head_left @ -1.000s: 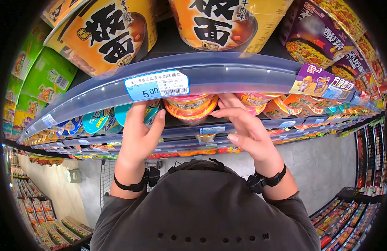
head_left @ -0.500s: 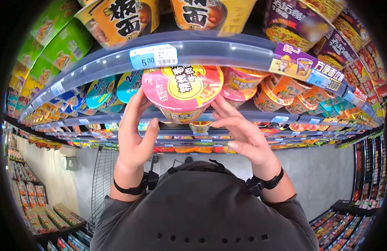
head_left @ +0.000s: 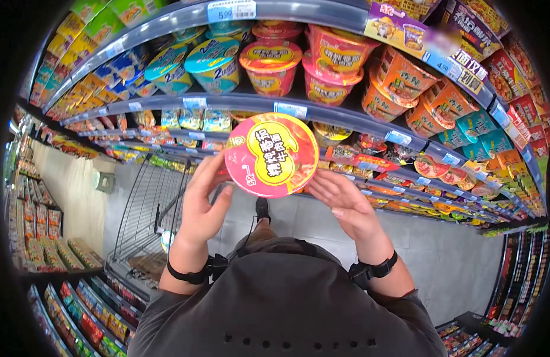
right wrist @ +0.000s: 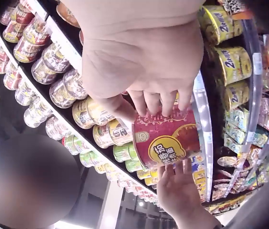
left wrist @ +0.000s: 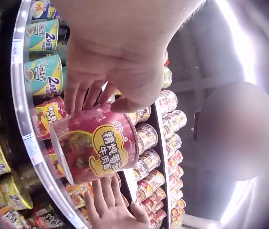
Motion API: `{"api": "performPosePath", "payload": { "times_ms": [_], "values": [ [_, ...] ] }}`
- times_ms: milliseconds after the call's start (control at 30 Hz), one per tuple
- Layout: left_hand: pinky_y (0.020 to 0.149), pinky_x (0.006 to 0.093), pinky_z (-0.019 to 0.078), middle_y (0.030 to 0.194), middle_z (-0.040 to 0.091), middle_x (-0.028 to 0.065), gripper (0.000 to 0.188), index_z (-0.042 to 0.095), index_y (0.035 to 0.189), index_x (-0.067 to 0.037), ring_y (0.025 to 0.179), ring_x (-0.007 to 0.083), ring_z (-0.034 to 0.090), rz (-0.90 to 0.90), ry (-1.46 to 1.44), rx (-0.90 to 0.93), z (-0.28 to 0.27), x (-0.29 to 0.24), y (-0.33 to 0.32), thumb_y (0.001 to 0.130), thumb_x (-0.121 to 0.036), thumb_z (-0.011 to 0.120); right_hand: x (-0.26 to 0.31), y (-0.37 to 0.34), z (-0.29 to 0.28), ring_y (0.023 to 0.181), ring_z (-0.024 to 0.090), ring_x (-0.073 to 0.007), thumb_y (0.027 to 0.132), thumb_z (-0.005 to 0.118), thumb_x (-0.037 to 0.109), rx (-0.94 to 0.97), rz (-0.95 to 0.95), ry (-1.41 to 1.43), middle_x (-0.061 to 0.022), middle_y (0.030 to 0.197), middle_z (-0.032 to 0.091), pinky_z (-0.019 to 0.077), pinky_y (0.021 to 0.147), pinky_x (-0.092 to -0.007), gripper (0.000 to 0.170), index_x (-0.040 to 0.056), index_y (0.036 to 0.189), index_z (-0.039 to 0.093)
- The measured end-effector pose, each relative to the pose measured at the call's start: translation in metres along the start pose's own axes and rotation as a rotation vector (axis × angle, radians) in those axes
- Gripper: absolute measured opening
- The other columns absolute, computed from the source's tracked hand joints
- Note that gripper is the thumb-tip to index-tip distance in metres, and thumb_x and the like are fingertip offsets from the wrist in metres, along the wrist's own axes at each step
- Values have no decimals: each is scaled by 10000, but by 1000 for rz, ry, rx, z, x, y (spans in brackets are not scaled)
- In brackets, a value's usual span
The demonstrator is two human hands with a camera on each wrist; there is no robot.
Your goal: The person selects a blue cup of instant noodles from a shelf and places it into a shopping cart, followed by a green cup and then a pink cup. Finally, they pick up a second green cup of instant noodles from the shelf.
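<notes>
Left grip (head_left: 202,209) against pink-lidded tub (head_left: 272,156)

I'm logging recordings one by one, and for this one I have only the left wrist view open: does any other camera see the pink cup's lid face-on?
Observer: Yes, the head view does: the lid of the pink cup is turned toward that camera.

Operator: My picture stops at the left hand. What stands out past it, lower down?

Observer: In the head view, a wire shopping cart stands out to the left, beyond the left hand.

Operator: And is anything worn behind the right hand? My view cuts off there.

Observer: Yes, a black strap is worn just behind the right hand.
</notes>
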State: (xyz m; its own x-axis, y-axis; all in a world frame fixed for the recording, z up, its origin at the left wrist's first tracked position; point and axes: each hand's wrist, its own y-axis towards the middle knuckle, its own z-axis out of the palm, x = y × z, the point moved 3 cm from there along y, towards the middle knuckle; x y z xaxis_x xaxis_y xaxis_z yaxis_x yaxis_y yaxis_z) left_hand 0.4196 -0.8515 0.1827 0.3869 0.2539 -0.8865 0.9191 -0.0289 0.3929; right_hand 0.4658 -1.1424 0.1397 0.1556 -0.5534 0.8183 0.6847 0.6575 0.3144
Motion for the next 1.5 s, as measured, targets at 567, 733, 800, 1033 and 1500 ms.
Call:
{"api": "performPosePath", "payload": {
  "times_ms": [567,733,800,1033,1500],
  "values": [
    [1029,401,492,1338,565,238,703,414,1539,33,1221,365,609,-231,374,208,-35,-33,-109,880,-7,654,-80,-35,40,1547,313,-371,939,629,187,-58,389,157,-249,1660,319,191,1269,-532,864,33,1658,175],
    [1049,406,481,1361,558,244,677,445,1511,48,1240,384,591,-301,441,116,-90,-38,-163,876,-23,667,-125,-3,87,1535,332,-377,938,633,209,74,519,185,-266,1650,324,208,1268,-514,878,12,1655,167],
    [1064,409,473,1380,550,246,665,456,1505,49,1261,392,582,-357,439,54,-116,-41,-188,878,-23,668,-147,10,109,1532,340,-371,950,625,201,136,556,202,-256,1653,327,214,1265,-509,854,17,1655,179],
    [1131,402,430,1477,509,220,661,454,1519,23,1340,348,551,-499,472,-128,-196,-43,-288,889,26,655,-222,51,200,1539,336,-357,986,595,149,400,725,166,-224,1656,338,233,1258,-489,812,34,1665,165],
    [1138,410,434,1466,570,257,635,467,1508,36,1354,365,568,-605,368,-322,-312,-38,-437,909,-40,661,-340,104,353,1540,343,-319,975,627,211,655,1030,-23,-189,1663,342,268,1253,-465,829,8,1652,195]
  ]
}}
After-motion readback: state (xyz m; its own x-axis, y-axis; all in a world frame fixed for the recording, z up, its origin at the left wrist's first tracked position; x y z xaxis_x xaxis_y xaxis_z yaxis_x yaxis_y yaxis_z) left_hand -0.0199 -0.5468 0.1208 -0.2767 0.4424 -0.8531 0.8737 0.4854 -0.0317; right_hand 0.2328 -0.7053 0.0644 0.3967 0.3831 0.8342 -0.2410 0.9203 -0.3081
